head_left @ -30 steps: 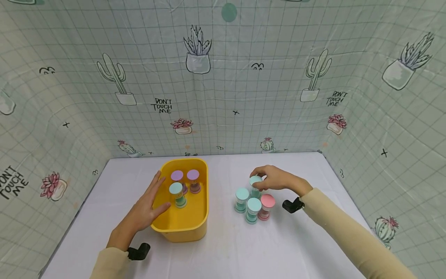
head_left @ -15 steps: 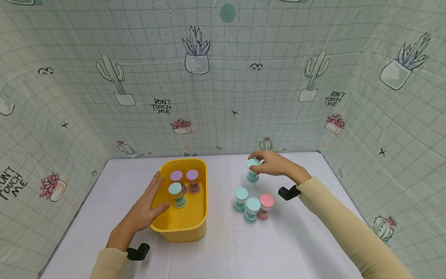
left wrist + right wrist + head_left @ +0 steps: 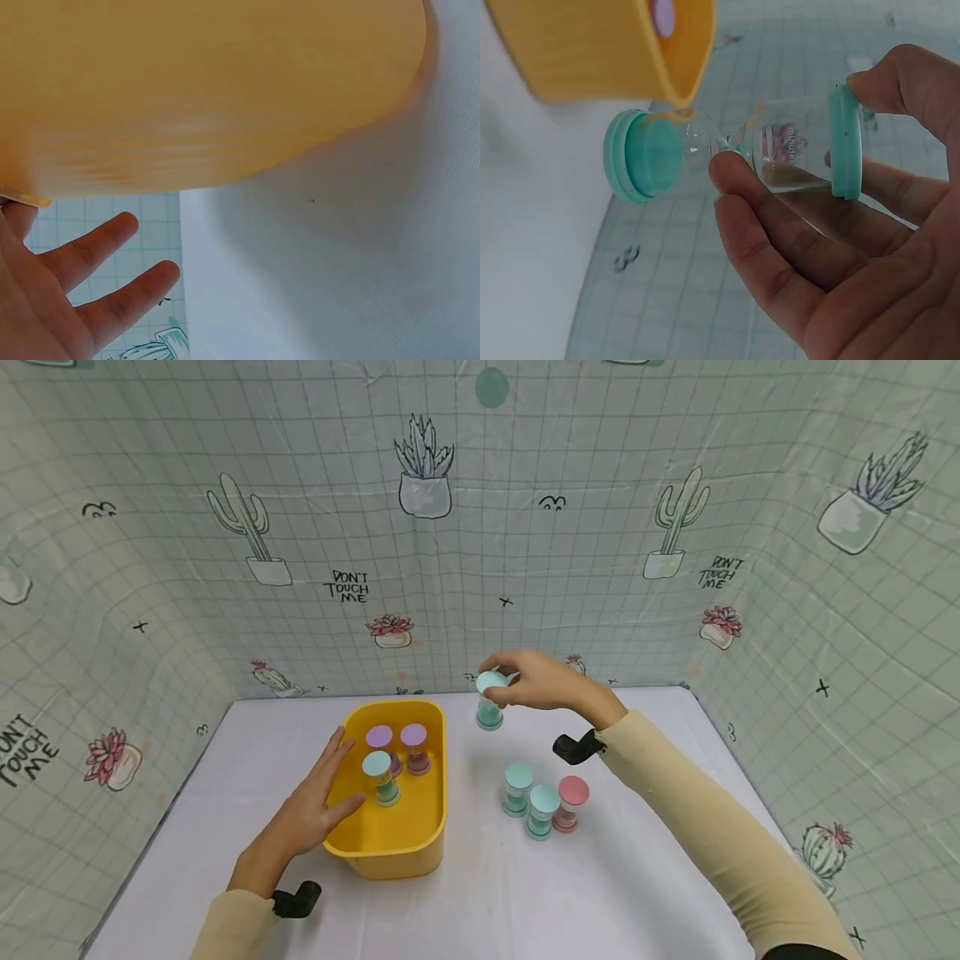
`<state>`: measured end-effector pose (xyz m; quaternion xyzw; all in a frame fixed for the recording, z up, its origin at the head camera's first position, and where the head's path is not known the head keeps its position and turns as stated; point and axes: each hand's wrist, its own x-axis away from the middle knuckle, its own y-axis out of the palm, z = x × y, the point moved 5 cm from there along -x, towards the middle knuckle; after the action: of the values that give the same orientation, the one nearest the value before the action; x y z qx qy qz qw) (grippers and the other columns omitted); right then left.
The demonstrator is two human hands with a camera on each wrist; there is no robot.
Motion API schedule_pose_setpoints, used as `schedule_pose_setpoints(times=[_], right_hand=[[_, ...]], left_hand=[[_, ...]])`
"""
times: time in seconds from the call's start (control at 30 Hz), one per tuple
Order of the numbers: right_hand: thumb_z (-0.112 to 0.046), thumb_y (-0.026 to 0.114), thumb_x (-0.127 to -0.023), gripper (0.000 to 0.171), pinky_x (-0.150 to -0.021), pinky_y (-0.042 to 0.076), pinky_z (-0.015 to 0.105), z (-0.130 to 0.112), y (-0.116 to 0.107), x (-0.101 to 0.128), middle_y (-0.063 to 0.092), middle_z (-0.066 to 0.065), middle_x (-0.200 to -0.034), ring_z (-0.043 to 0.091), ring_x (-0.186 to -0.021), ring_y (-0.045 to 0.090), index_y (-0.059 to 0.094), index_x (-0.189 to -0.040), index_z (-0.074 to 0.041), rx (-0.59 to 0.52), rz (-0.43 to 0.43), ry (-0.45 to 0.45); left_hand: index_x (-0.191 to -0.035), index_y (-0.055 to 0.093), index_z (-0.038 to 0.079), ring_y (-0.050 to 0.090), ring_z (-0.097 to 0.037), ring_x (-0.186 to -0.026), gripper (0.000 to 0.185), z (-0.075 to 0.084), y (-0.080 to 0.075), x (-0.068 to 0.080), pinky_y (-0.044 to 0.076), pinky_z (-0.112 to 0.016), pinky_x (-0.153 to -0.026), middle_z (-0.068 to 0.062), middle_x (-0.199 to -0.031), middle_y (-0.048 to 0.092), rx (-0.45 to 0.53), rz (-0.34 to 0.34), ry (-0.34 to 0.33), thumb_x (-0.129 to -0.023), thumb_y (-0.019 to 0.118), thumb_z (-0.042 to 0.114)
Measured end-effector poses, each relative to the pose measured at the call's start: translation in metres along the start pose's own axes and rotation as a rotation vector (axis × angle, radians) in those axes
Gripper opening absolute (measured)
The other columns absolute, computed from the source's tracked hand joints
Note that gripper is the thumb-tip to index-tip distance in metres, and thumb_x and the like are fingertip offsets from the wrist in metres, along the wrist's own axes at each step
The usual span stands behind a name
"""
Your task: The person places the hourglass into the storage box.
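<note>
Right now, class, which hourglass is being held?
The teal hourglass pinched by the right hand. Two teal ones and a pink one stand on the table; another teal and two purple stand inside the yellow bin.

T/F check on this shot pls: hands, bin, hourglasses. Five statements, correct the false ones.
1. The right hand holds a teal-capped hourglass. True.
2. The left hand holds an hourglass too. False: the left hand is at the left edge of the yellow bin, with no hourglass in it.
3. Two purple-capped hourglasses are in the yellow bin. True.
4. Two pink-capped hourglasses stand on the table. False: one pink-capped hourglass and two teal-capped ones stand on the table.
5. One teal-topped timer is in the yellow bin. True.
</note>
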<state>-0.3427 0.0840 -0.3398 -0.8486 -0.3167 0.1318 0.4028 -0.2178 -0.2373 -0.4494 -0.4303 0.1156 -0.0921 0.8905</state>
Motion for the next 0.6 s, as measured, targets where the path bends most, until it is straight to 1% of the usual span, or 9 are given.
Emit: schedule_pose_setpoints(times=[0.2, 0.27, 0.3, 0.4, 0.53, 0.6], right_hand=[[-0.029, 0.064, -0.097, 0.046, -0.079, 0.063, 0.032, -0.043, 0.012, -0.020, 0.073, 0.010, -0.122, 0.019, -0.091, 0.076, 0.062, -0.141, -0.015, -0.011, -0.062, -0.116], [-0.029, 0.064, -0.097, 0.046, -0.078, 0.062, 0.030, -0.053, 0.018, -0.027, 0.072, 0.009, -0.126, 0.017, -0.090, 0.076, 0.063, -0.141, -0.015, -0.017, -0.084, -0.146], [-0.029, 0.064, -0.098, 0.045, -0.078, 0.062, 0.029, -0.057, 0.021, -0.030, 0.071, 0.009, -0.129, 0.017, -0.091, 0.076, 0.063, -0.141, -0.015, -0.020, -0.096, -0.162], [-0.028, 0.063, -0.097, 0.044, -0.081, 0.062, 0.029, -0.067, 0.032, -0.039, 0.066, 0.009, -0.140, 0.019, -0.102, 0.074, 0.065, -0.139, -0.015, -0.037, -0.129, -0.188], [-0.030, 0.065, -0.094, 0.042, -0.090, 0.060, 0.028, -0.076, 0.047, -0.051, 0.053, 0.010, -0.155, 0.023, -0.118, 0.069, 0.068, -0.134, -0.017, -0.002, -0.165, -0.210], [-0.030, 0.066, -0.093, 0.042, -0.092, 0.059, 0.027, -0.078, 0.055, -0.057, 0.056, 0.012, -0.152, 0.022, -0.118, 0.068, 0.068, -0.133, -0.016, 0.021, -0.191, -0.209]], left_hand=[[-0.163, 0.024, 0.004, 0.021, -0.050, -0.154, 0.081, -0.001, 0.000, 0.000, 0.023, -0.071, -0.119, -0.017, -0.174, 0.005, 0.003, 0.000, -0.002, -0.099, 0.062, 0.037], [-0.163, 0.024, 0.004, 0.020, -0.050, -0.155, 0.081, -0.001, 0.000, 0.000, 0.023, -0.071, -0.119, -0.017, -0.174, 0.005, 0.007, -0.001, -0.002, -0.099, 0.062, 0.037], [-0.163, 0.024, 0.004, 0.020, -0.050, -0.155, 0.081, -0.001, 0.000, 0.000, 0.023, -0.071, -0.119, -0.017, -0.174, 0.005, 0.008, -0.001, -0.001, -0.099, 0.062, 0.037], [-0.162, 0.024, 0.003, 0.020, -0.050, -0.155, 0.081, -0.001, 0.000, 0.000, 0.023, -0.071, -0.119, -0.017, -0.174, 0.005, 0.015, -0.005, 0.005, -0.099, 0.062, 0.037], [-0.162, 0.024, 0.003, 0.019, -0.051, -0.154, 0.080, -0.001, -0.001, 0.000, 0.022, -0.073, -0.118, -0.017, -0.174, 0.004, 0.018, -0.010, 0.009, -0.100, 0.060, 0.038], [-0.163, 0.023, 0.003, 0.019, -0.051, -0.154, 0.080, -0.001, -0.001, 0.000, 0.022, -0.073, -0.118, -0.017, -0.174, 0.004, 0.018, -0.013, 0.009, -0.100, 0.060, 0.038]])
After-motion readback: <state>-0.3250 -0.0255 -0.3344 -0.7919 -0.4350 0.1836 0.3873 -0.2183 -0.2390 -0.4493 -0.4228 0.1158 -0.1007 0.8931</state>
